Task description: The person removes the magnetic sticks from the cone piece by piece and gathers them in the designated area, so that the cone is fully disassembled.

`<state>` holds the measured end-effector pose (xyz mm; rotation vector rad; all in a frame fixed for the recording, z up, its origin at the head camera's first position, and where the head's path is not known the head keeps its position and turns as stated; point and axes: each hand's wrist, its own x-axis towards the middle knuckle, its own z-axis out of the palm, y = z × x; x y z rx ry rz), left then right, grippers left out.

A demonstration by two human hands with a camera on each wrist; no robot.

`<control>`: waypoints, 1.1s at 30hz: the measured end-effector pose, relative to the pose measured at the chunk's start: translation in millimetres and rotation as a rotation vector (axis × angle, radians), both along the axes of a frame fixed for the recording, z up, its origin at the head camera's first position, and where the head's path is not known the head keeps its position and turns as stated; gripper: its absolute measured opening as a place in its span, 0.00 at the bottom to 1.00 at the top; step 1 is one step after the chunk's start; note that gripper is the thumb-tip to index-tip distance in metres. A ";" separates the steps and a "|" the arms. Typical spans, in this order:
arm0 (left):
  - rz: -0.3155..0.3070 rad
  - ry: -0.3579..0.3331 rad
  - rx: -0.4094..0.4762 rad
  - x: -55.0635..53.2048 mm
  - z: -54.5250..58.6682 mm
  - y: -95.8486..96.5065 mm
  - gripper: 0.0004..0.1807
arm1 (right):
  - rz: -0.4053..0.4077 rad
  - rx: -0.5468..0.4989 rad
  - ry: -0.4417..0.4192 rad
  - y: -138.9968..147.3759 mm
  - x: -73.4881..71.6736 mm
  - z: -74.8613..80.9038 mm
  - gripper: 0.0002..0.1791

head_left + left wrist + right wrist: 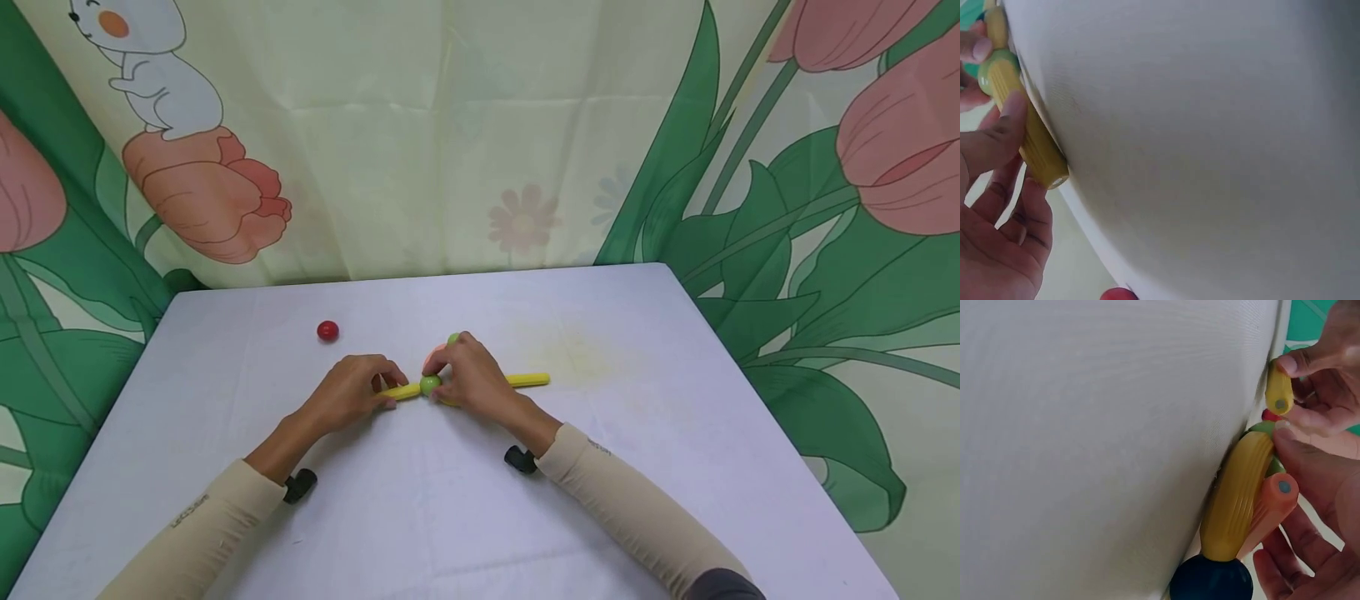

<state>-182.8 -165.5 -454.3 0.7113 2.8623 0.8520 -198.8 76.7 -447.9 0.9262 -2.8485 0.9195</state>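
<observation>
My left hand pinches a ribbed yellow stick between thumb and fingers. The stick's inner end is right at a green ball, which the thumb and finger of my right hand grip from both sides. Joined at that ball, a curved yellow stick runs to a dark blue ball. An orange stick with a grey end lies beside it, under my right palm. A second green ball peeks out past my right fingers, which hide much of the assembly.
A loose red ball lies toward the back left of the white-covered table. Another yellow stick reaches out to the right from behind my right hand. A printed curtain hangs at the table's back edge.
</observation>
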 end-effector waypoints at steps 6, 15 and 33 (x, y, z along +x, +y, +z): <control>0.013 -0.006 0.017 0.3 2.1 -3.8 0.16 | -0.020 0.022 -0.022 -0.8 -1.1 2.2 0.14; 0.104 -0.006 0.031 11.9 14.2 -21.0 0.16 | -0.032 0.000 -0.054 -1.4 -1.1 1.0 0.15; 0.255 -0.011 0.001 23.2 10.6 -65.7 0.15 | -0.009 -0.023 -0.036 0.9 -3.4 -1.8 0.14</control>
